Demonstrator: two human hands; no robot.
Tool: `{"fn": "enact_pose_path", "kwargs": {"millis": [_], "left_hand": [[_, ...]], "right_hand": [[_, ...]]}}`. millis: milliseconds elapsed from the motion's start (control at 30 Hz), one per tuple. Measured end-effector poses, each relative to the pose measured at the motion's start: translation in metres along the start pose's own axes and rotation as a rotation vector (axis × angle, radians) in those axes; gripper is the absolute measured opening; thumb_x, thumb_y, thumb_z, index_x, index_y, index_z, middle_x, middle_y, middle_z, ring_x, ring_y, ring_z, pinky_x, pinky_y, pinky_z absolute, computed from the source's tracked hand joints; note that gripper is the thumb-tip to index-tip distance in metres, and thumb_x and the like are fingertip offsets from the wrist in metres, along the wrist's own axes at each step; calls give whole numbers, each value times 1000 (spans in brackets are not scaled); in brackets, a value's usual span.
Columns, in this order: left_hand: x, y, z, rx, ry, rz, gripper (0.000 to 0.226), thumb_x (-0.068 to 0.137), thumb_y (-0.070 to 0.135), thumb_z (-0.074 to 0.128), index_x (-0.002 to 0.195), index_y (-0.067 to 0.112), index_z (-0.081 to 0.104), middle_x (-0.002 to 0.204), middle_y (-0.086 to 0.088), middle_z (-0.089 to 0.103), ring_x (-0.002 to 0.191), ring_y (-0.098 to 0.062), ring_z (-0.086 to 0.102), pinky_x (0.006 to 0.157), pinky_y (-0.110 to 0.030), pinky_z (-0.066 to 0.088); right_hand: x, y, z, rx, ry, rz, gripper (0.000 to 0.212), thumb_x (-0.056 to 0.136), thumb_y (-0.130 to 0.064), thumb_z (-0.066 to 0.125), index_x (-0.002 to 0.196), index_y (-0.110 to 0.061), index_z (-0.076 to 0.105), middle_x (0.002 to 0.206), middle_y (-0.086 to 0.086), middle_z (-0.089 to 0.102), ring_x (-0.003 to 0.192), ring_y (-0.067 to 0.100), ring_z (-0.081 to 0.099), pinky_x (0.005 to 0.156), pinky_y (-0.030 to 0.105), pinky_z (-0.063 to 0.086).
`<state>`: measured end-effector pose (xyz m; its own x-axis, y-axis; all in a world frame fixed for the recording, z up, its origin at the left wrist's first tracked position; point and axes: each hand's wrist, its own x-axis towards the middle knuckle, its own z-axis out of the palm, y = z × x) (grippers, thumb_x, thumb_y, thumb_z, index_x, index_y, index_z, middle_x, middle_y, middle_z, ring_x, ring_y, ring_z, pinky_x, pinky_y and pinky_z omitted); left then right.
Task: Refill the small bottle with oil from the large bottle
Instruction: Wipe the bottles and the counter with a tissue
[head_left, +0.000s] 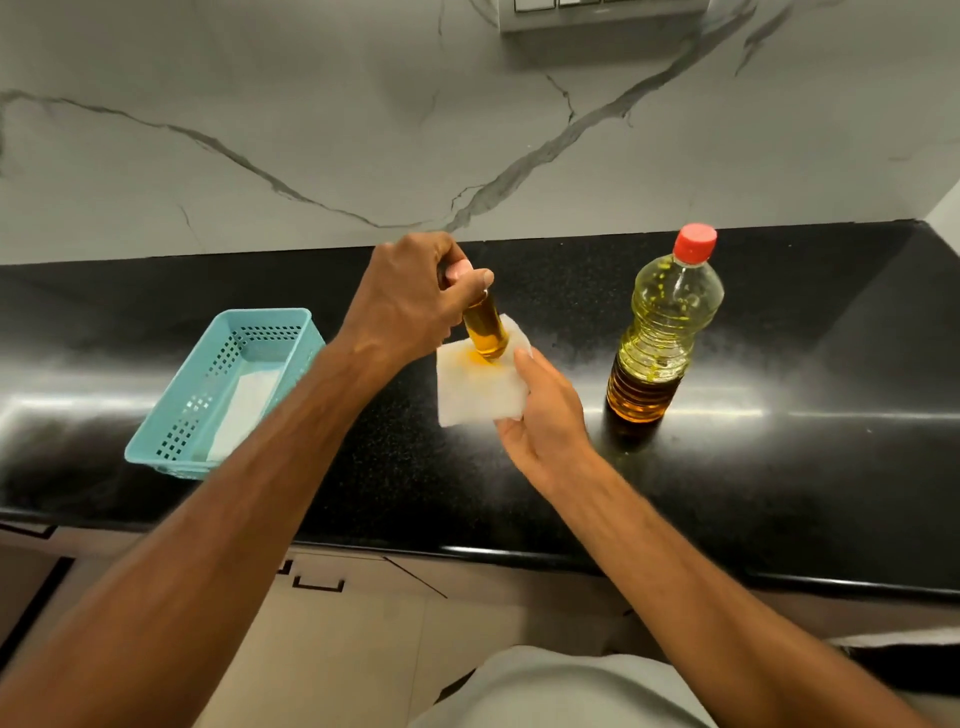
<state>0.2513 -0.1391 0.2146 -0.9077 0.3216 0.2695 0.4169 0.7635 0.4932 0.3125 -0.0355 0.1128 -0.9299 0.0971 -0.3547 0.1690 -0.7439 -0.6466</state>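
While the small bottle (485, 332) is gripped upright by the left hand (410, 296), its base is touched by the tissue (480, 384) pinched in the right hand (545, 415).

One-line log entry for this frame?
left hand: holds small bottle | right hand: tissue under its base | large bottle: capped, on counter

Glossy black stone counter (727, 493), matt plastic basket (182, 415), clear plastic lg bottle (660, 332).
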Motion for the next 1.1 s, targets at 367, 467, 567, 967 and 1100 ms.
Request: {"fn": "enact_pose_path", "kwargs": {"millis": [367, 467, 567, 967, 1100], "left_hand": [[-2, -1, 12, 25, 167, -25, 32, 88, 42, 65, 87, 11, 61, 74, -5, 69, 60, -13, 68, 65, -31, 60], [2, -1, 15, -6, 136, -35, 31, 88, 40, 65, 88, 9, 61, 74, -5, 69, 58, -12, 67, 63, -32, 61], [6, -3, 19, 14, 111, -33, 30, 88, 40, 65, 92, 9, 63, 79, -7, 70, 65, -15, 67, 67, -36, 61], [6, -47, 48, 29, -58, -202, 21, 90, 38, 61, 91, 17, 60, 78, -2, 66, 72, -16, 67, 69, -41, 60], [7, -69, 75, 90, -184, -283, 18, 92, 37, 58, 90, 18, 57, 85, -6, 66, 74, -22, 64, 72, -44, 58]], "right_hand": [[2, -13, 3, -269, 144, -367, 26, 105, -22, 40, 117, -25, 62, 108, 3, 66, 100, 18, 61, 82, 31, 52], [5, -8, 7, -551, 29, -645, 34, 105, -16, 40, 135, -11, 56, 127, 4, 63, 118, 13, 58, 99, 26, 48], [6, 4, 13, -637, -51, -678, 38, 104, -11, 39, 142, -6, 47, 137, -1, 56, 125, 2, 52, 103, 17, 42], [8, -10, -29, -154, -18, -168, 27, 104, -22, 40, 117, -21, 63, 109, 7, 68, 94, 18, 63, 78, 33, 52], [3, -16, -68, 0, 13, 39, 37, 104, -27, 37, 132, -14, 58, 129, 13, 64, 113, 29, 62, 86, 40, 55]]}}
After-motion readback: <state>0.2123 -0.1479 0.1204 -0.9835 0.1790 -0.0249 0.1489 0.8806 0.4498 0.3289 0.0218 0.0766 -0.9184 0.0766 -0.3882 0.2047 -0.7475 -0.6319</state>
